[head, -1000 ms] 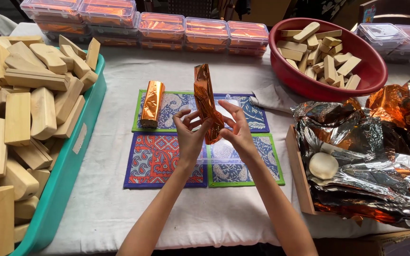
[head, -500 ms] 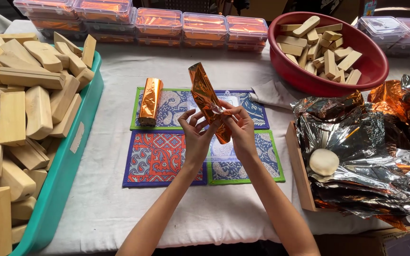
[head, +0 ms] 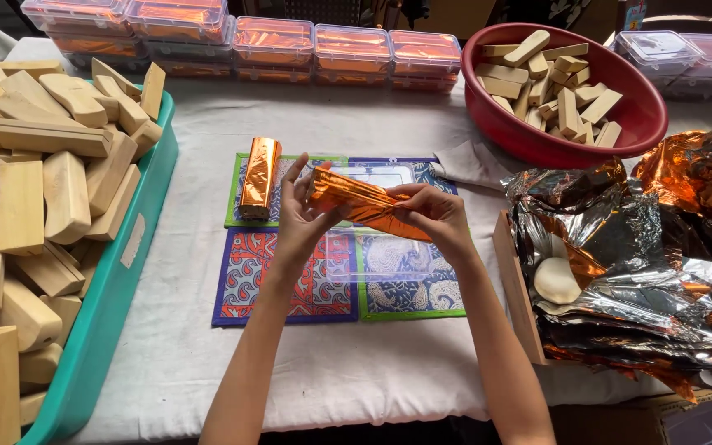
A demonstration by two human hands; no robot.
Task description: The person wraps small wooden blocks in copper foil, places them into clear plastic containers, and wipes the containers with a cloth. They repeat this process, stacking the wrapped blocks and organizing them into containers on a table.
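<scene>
Directly below my head camera, I held a foil-wrapped block between both hands, lifted above the patterned mats at the middle of the tabletop. My left hand gripped the block's left end, thumb and fingers closed around it with the index finger raised, while my right hand pinched the orange foil at the right end, fingers curled tight on the wrap. The block lay nearly level, dipping a little to the right, and under it I could make out a clear plastic lid or tray resting on the mats. Just to the left of my left hand, a second wrapped block lay on the green-edged mat, its long side pointing away from me. Farther left, a teal tray was heaped with bare wooden blocks. At the far right corner, a red bowl held more wooden pieces, and beside it on the right lay a crumpled pile of orange and silver foil sheets with a pale round piece lying among them. Along the far edge of the tabletop stood a row of clear lidded boxes with orange contents.
</scene>
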